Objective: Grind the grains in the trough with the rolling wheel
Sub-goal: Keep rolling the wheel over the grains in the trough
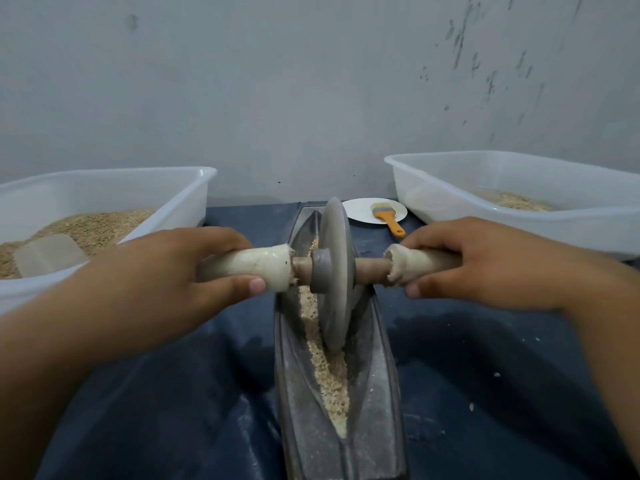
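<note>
The trough (pixel 374 393) runs lengthwise on the dark cloth (pixel 485 375), its near end cut off by the frame. The wheel (pixel 334 271) stands upright in it, hiding part of the grains (pixel 329 375). The left hand (pixel 166 271) and right hand (pixel 485 261) each grip a padded axle end, the wheel between them.

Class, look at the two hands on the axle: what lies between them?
In the head view, the grey rolling wheel stands on the bare wooden axle between the left hand and right hand, above the grain-filled trough.
</note>
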Demonstrator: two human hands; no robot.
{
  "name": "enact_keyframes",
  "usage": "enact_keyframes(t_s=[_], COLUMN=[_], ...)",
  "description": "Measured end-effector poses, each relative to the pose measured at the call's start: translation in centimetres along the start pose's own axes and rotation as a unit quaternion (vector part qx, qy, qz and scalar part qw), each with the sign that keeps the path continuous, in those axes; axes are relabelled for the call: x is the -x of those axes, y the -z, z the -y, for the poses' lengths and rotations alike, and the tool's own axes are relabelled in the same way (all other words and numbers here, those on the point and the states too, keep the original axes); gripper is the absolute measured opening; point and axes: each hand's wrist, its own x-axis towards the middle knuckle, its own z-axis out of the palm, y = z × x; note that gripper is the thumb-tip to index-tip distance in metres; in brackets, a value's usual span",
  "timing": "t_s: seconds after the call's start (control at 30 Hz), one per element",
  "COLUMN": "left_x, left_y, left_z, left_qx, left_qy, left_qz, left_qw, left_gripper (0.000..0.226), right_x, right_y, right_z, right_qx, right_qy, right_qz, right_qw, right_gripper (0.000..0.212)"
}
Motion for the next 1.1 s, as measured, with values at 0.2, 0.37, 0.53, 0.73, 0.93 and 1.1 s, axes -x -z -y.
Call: enact_keyframes(t_s=[0.2,0.37,0.53,0.73,0.93,1.1], left_x=[0.3,0.9,-0.1,0.2,0.3,-0.5], left_y=[0.6,1.5,-0.3,1.0,0.9,-0.7], left_z=[0.3,0.2,0.0,0.2,0.0,-0.1], left_qx=[-0.006,0.005,-0.015,0.019,0.028,0.016], left_qy=[-0.008,-0.037,0.008,0.001,0.005,0.021], left_qz=[0.012,0.014,-0.013,0.033,0.021,-0.021], left_qw=[1.000,0.999,1.000,0.999,0.999,0.999], left_gripper=[0.053,0.053,0.057,0.055,0.051,0.042], right_x=[0.4,1.4,-0.1,0.7,0.7,-0.6], right_y=[0.5,1.6,-0.5,0.8,0.8,-1.0], right_z=[0.1,0.1,0.2,0.2,0.1,0.2], right_qx=[0.003,-0.007,0.011,-0.003,-0.013,0.029], right_qy=[-0.010,0.012,-0.012,0.004,-0.002,-0.020], right_qz=[0.036,0.122,-0.019,0.054,0.059,-0.041], right_qw=[0.999,0.992,1.000,0.999,0.998,0.999], right_gripper=[0.035,0.054,0.028,0.036,0.035,0.025])
